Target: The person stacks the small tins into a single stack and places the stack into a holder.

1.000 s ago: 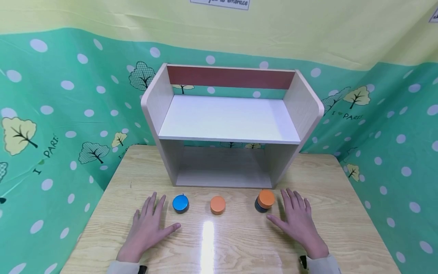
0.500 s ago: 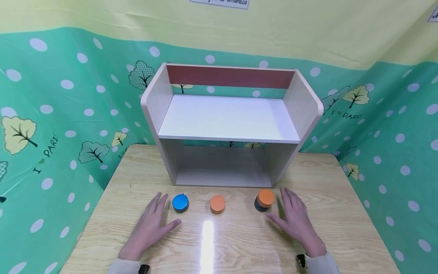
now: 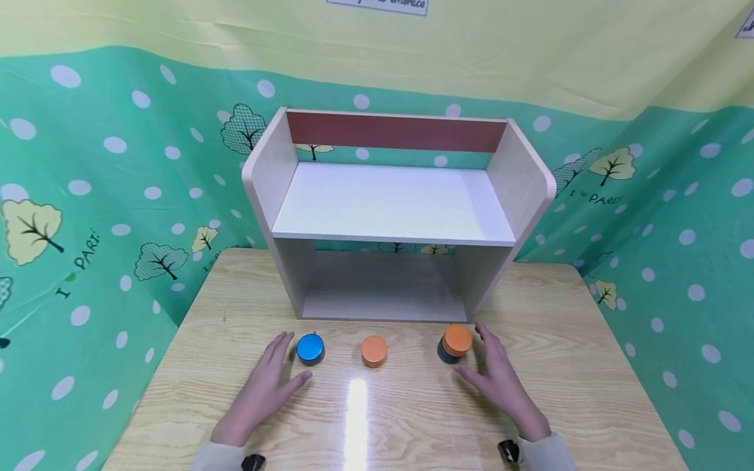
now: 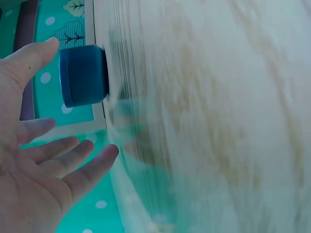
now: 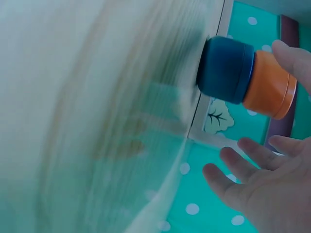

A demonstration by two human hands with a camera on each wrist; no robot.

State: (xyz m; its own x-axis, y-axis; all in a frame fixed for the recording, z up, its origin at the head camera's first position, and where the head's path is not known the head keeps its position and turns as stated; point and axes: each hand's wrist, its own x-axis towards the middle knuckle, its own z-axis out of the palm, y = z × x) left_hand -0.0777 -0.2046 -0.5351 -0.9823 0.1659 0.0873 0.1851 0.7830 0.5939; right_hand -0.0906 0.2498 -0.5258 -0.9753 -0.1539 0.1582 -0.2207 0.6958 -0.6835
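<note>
1. Left hand (image 3: 263, 391): thumb spread wide, holding nothing, beside the blue jar (image 3: 310, 348); best close squarely.
2. Orange jar (image 3: 374, 351): between the hands, before the shelf (image 3: 393, 206).
3. Orange-topped stack (image 3: 456, 343): best gripped low, lest its top slide.
4. Right hand (image 3: 499, 384): wide, empty, beside that stack.
5. Both hands lie more edge-on than a second ago, the right closer in.

head cam bright, glare strip (image 3: 356, 425) on tbl (image 3: 424, 425), wrist pics dimmer, bit blurry

A wood-grain table (image 3: 412, 425) extends under the left hand (image 3: 262, 389) and right hand (image 3: 501, 379). A two-tier shelf unit (image 3: 391, 203) stands beyond both; dotted green fabric (image 3: 177, 121), yellow-topped, hangs farther out.
</note>
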